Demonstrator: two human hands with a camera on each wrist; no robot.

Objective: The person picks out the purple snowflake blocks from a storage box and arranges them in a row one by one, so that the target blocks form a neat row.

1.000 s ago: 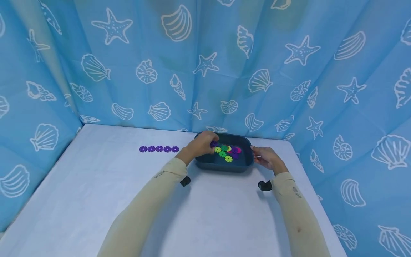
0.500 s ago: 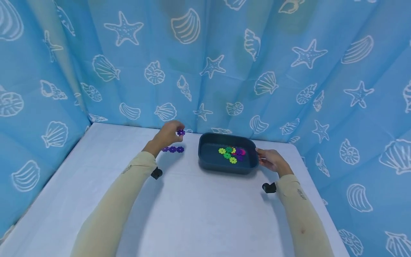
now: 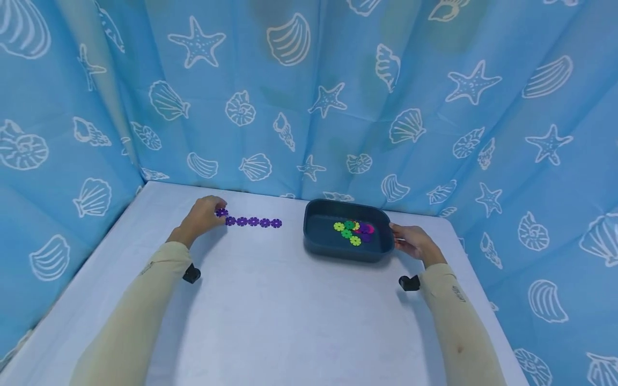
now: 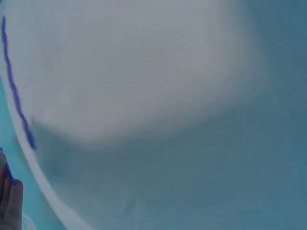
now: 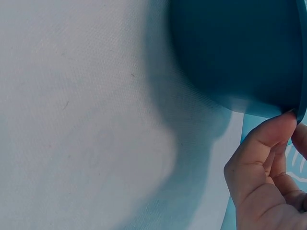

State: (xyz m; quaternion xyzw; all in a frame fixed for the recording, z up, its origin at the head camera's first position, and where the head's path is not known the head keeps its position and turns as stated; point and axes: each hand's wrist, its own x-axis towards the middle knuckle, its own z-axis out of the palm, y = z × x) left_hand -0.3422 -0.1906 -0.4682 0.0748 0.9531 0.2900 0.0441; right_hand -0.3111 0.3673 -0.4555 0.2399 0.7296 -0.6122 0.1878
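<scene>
Pinched in my left hand (image 3: pixel 200 215) is a purple flower-shaped plastic disc (image 3: pixel 221 213), just off the left end of a row of purple discs (image 3: pixel 253 221) lying on the table. The left wrist view catches only the fingertips (image 4: pixel 13 203) with the held disc (image 4: pixel 8 171), plus the row seen nearly edge-on. On the other side, my right hand (image 3: pixel 412 239) grips the right end of a dark blue-grey plastic basin (image 3: pixel 347 254). The right wrist view shows the thumb and a finger at its rim. Yellow, green, purple and pink discs (image 3: pixel 354 231) lie inside the basin.
A white-covered table (image 3: pixel 289 311) carries everything. Blue curtains (image 3: pixel 309 118) with shell and starfish prints hang along its back and sides. A small black device (image 3: pixel 191 274) sits at the left wrist, and another black device (image 3: pixel 409 283) at the right.
My left hand has lifted a purple disc out of the basin and carried it left, over the row to its left end. The right hand keeps its grip on the basin.
</scene>
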